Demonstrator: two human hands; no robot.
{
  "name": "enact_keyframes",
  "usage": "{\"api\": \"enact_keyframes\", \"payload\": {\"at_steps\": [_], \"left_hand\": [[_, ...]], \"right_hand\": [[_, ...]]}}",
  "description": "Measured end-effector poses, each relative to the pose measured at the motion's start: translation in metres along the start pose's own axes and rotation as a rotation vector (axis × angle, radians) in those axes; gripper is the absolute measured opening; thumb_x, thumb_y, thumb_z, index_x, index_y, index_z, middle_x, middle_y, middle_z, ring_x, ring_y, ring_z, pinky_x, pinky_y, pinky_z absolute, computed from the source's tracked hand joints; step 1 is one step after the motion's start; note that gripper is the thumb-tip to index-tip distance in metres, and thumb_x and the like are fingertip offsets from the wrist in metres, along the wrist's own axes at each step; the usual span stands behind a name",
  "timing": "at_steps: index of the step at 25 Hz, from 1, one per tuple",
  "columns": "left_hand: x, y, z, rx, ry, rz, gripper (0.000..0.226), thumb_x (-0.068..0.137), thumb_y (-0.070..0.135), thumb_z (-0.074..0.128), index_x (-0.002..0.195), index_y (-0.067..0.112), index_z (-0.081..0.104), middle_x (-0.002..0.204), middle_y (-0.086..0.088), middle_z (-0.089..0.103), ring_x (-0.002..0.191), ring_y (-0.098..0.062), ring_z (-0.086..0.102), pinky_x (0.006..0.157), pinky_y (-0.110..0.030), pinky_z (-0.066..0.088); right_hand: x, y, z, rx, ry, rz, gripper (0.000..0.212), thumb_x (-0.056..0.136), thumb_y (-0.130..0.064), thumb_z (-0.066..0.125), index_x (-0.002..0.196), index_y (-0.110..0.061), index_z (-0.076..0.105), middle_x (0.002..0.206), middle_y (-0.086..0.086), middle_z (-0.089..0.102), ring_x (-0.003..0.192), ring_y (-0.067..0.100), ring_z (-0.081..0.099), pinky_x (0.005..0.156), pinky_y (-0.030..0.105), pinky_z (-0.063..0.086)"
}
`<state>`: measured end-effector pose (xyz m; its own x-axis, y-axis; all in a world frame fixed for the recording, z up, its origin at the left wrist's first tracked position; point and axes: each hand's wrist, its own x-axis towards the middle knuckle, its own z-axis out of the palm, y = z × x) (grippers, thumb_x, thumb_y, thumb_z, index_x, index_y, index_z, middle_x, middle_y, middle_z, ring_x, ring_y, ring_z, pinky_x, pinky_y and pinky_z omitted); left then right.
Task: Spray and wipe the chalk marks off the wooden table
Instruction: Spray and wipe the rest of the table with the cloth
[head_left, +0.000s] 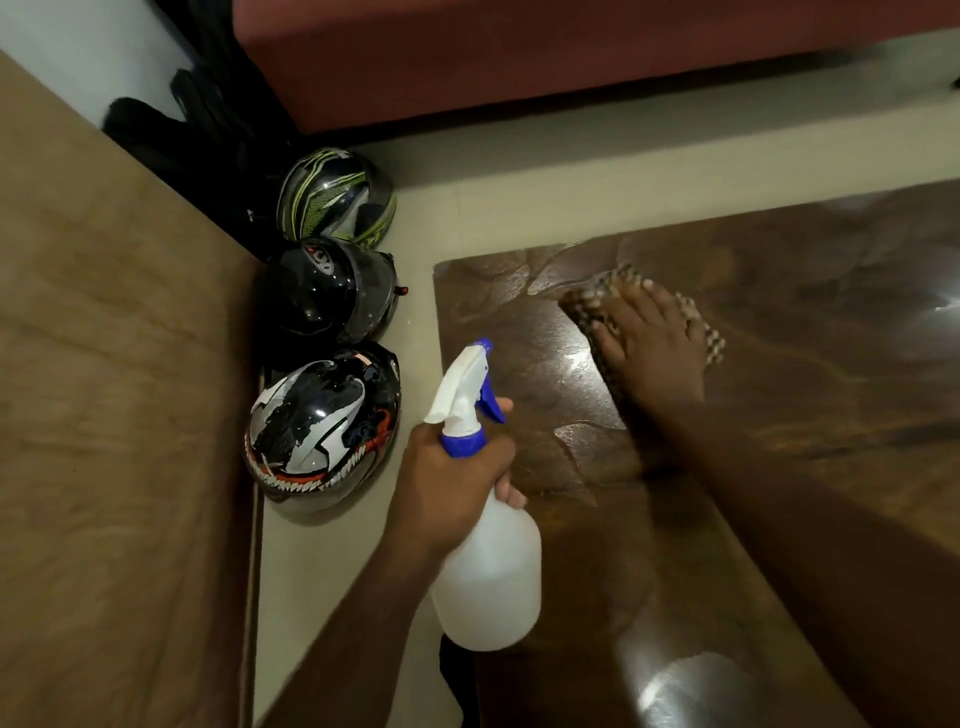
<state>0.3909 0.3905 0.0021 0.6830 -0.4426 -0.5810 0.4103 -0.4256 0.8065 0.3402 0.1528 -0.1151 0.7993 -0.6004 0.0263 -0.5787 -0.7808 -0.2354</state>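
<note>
Your right hand (647, 338) presses flat on the checked cloth (587, 306) near the wooden surface (805, 415)'s far-left corner, rubbing the wet patch; no chalk marks show. Your left hand (452, 478) grips the spray bottle (488, 566) by its neck at the edge, ready to respray.

Home living room, by look. Glossy dark wooden table (779, 322) on pale tiled floor (332, 561). Red upholstered sofa (519, 57) along far side. Three motorcycle helmets (324, 423) lined on floor beside tan wooden cabinet panel (114, 389). Dark clothing (171, 119) heaped in corner.
</note>
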Motion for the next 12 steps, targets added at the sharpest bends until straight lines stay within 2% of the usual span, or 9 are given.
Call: {"api": "enact_keyframes", "payload": {"at_steps": [3,6,9,11,12], "left_hand": [[0.006,-0.002,-0.012,-0.002,0.019,0.051,0.034,0.082,0.006,0.06,0.11,0.022,0.07,0.047,-0.006,0.054,0.051,-0.024,0.064,0.076,-0.048,0.06],[0.015,0.003,-0.027,-0.01,0.016,0.103,0.039,0.073,0.012,0.059,0.11,0.02,0.07,0.047,-0.008,0.054,0.05,-0.027,0.063,0.07,-0.044,0.059],[0.019,0.004,-0.033,0.044,0.058,0.14,0.03,0.083,0.002,0.061,0.107,0.018,0.07,0.047,-0.007,0.055,0.047,-0.019,0.064,0.062,-0.025,0.056],[0.015,0.01,-0.032,0.056,0.08,0.164,0.031,0.087,-0.006,0.057,0.106,0.015,0.069,0.05,-0.007,0.056,0.045,-0.011,0.062,0.055,-0.016,0.051],[0.013,0.013,-0.028,0.054,0.065,0.169,0.032,0.086,-0.006,0.057,0.109,0.013,0.069,0.051,-0.007,0.055,0.046,-0.015,0.061,0.055,-0.018,0.052]], "right_hand": [[0.063,-0.07,0.016,0.035,-0.021,0.014,0.044,0.095,-0.048,0.039,0.134,-0.029,0.045,0.148,-0.003,0.038,0.137,0.024,0.027,0.103,0.051,0.023],[0.063,-0.139,0.031,0.055,-0.062,-0.212,0.047,0.094,-0.048,0.036,0.137,-0.03,0.042,0.149,-0.002,0.036,0.139,0.024,0.024,0.106,0.051,0.019],[-0.007,-0.157,0.036,0.193,-0.184,-0.431,0.059,0.089,-0.048,0.029,0.141,-0.024,0.039,0.149,0.003,0.036,0.14,0.026,0.022,0.11,0.052,0.012],[-0.074,-0.139,0.029,0.192,-0.242,-0.539,0.055,0.089,-0.044,0.042,0.14,-0.024,0.041,0.149,0.002,0.037,0.14,0.024,0.021,0.109,0.055,0.016],[-0.109,-0.122,0.023,0.144,-0.247,-0.561,0.054,0.089,-0.044,0.045,0.14,-0.025,0.041,0.149,-0.001,0.038,0.139,0.023,0.024,0.108,0.055,0.02]]}}
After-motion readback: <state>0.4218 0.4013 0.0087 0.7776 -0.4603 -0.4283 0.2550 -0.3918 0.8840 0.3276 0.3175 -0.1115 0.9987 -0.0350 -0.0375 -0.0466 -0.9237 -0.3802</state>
